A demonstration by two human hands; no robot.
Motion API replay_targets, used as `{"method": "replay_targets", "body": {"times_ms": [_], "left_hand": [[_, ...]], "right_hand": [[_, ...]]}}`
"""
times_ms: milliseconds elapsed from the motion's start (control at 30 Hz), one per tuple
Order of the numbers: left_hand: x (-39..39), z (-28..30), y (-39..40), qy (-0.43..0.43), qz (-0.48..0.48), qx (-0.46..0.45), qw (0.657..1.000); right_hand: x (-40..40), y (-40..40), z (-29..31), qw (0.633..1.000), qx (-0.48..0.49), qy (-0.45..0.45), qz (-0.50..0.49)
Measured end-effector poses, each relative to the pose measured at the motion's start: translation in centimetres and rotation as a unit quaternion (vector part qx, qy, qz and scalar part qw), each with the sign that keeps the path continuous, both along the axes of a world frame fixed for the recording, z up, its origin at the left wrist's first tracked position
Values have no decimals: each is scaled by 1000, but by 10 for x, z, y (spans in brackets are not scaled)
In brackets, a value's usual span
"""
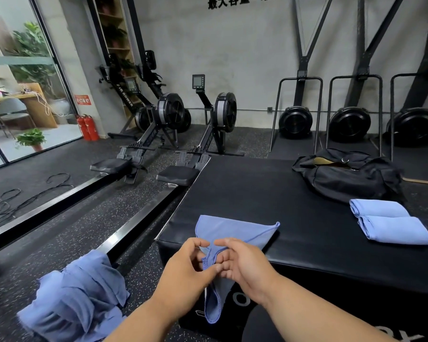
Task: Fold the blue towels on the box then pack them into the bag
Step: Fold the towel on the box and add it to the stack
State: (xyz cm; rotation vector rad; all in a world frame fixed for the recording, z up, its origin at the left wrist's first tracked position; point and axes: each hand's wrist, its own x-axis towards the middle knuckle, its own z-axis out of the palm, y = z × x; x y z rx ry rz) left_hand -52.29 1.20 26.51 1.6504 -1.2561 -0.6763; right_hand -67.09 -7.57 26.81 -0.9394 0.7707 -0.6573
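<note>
Blue microfibre towel (pixel 232 232): draped over near edge of black padded box (pixel 282 193); left hand (pixel 183 267) and right hand (pixel 245 262) pinch its hem, likely aligning corners. Two folded towels (pixel 391 222) right, near black duffel bag (pixel 349 176).

Gym. Two rowers (pixel 158 134) on speckled rubber floor (pixel 84 218); third folded upright against concrete wall (pixel 245 50). Three ski machines (pixel 297 119) with black flywheels along wall. Padded black box (pixel 294 218) in foreground. Fire extinguishers (pixel 87 127) beside glass door (pixel 22 95). Large lettering high on wall.
</note>
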Motion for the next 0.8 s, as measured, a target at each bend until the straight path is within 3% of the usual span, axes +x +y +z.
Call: {"method": "replay_targets", "body": {"times_ms": [100, 233, 433, 633, 800], "left_hand": [[8, -4, 1, 12, 18, -5, 1000], [25, -5, 6, 24, 34, -14, 999], [43, 3, 16, -3, 49, -24, 998], [51, 3, 18, -13, 56, -38, 998], [65, 1, 16, -22, 68, -40, 997]], "right_hand": [[2, 1, -2, 1000, -18, 15, 19], [-7, -11, -16, 973, -134, 188, 17], [-47, -65, -43, 859, -284, 426, 13], [-69, -100, -70, 780, -317, 539, 40], [-73, -103, -71, 699, -406, 589, -10]]}}
